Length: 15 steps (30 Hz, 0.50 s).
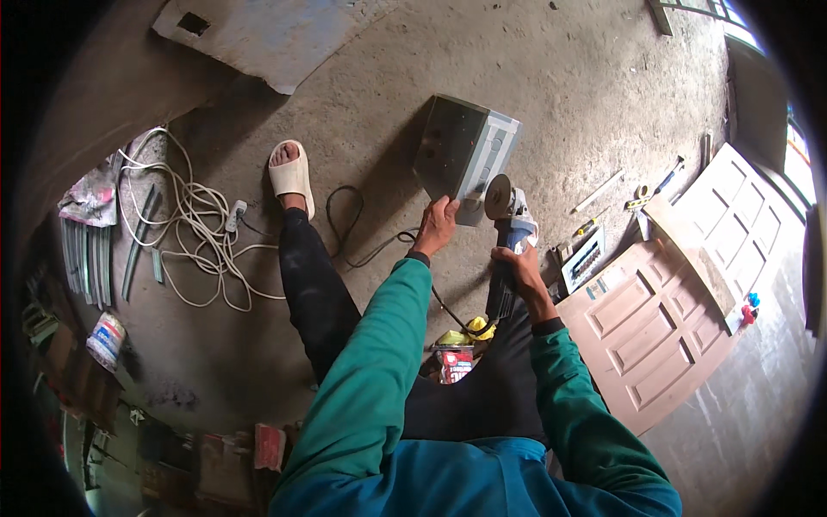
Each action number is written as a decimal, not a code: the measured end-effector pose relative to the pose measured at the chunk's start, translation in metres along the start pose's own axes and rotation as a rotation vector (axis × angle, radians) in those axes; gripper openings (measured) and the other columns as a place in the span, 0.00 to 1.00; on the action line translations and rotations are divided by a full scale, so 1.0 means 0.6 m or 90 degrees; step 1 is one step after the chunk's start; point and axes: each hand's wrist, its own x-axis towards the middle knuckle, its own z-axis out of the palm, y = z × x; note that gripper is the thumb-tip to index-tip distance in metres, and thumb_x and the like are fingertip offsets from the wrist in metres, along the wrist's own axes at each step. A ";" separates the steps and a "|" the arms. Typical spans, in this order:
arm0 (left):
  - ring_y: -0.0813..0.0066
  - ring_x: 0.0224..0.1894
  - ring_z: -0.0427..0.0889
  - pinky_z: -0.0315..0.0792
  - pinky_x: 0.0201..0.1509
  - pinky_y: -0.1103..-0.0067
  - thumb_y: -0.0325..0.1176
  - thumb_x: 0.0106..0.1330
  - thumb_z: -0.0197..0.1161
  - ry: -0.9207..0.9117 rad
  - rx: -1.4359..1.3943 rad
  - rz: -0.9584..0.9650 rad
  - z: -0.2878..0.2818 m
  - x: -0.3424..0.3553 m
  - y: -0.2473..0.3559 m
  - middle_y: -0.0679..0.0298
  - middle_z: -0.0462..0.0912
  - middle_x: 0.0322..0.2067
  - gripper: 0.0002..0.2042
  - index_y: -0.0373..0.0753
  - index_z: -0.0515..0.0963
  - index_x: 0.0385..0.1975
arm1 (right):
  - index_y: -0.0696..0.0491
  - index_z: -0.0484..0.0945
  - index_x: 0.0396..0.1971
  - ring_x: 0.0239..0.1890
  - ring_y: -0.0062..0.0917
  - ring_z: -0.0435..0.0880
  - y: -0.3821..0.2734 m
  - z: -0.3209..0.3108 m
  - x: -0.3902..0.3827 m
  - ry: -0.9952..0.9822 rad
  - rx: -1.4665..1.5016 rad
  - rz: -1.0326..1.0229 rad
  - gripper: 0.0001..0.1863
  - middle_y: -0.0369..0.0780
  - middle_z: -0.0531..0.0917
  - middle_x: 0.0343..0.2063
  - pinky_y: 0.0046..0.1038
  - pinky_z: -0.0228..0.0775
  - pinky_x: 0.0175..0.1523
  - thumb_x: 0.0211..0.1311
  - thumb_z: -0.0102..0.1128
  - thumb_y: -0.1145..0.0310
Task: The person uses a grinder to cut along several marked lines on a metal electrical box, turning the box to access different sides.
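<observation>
A grey metal box [452,146] with a lighter, slotted side stands on the concrete floor ahead of me. My left hand [437,227] grips its near edge, fingers curled over the rim. In my right hand [519,269] is a blue and black angle grinder [514,231], held by its body. The grinder's round disc [497,196] is beside the right side of the box, close to the slotted face; whether they touch I cannot tell. A black cord [448,312] trails from the tool's lower end.
White cable [202,237] lies coiled at left with a socket block [235,215]. Metal strips [86,267] and a white bucket [106,341] are farther left. A brown panelled door [642,340], a white one [732,215] and a drill-bit case [584,263] lie right. My sandalled foot [291,177] is left of the box.
</observation>
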 end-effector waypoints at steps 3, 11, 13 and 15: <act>0.41 0.28 0.62 0.64 0.31 0.64 0.47 0.68 0.53 -0.045 -0.057 -0.046 -0.007 0.006 0.012 0.43 0.68 0.24 0.21 0.31 0.66 0.29 | 0.57 0.71 0.33 0.20 0.24 0.80 -0.008 -0.001 -0.010 0.016 -0.007 0.003 0.17 0.39 0.78 0.23 0.26 0.74 0.27 0.44 0.67 0.69; 0.38 0.31 0.68 0.66 0.32 0.63 0.46 0.67 0.57 -0.083 -0.038 -0.105 -0.016 0.009 0.009 0.42 0.72 0.26 0.19 0.32 0.69 0.35 | 0.58 0.70 0.34 0.20 0.24 0.80 -0.010 0.003 -0.005 0.009 -0.030 -0.005 0.17 0.39 0.78 0.23 0.26 0.74 0.27 0.45 0.66 0.70; 0.38 0.32 0.68 0.66 0.32 0.63 0.46 0.67 0.56 -0.064 -0.020 -0.081 -0.019 0.009 0.000 0.41 0.72 0.26 0.19 0.31 0.69 0.34 | 0.58 0.69 0.34 0.20 0.25 0.80 -0.009 0.007 -0.002 -0.011 -0.026 -0.027 0.17 0.39 0.78 0.23 0.26 0.75 0.27 0.46 0.65 0.70; 0.39 0.32 0.68 0.66 0.32 0.64 0.47 0.67 0.56 -0.127 -0.035 -0.162 -0.015 0.010 0.013 0.41 0.71 0.27 0.20 0.31 0.69 0.34 | 0.58 0.70 0.34 0.20 0.25 0.80 -0.006 0.000 -0.001 -0.001 -0.027 -0.016 0.16 0.39 0.78 0.23 0.26 0.75 0.27 0.46 0.65 0.70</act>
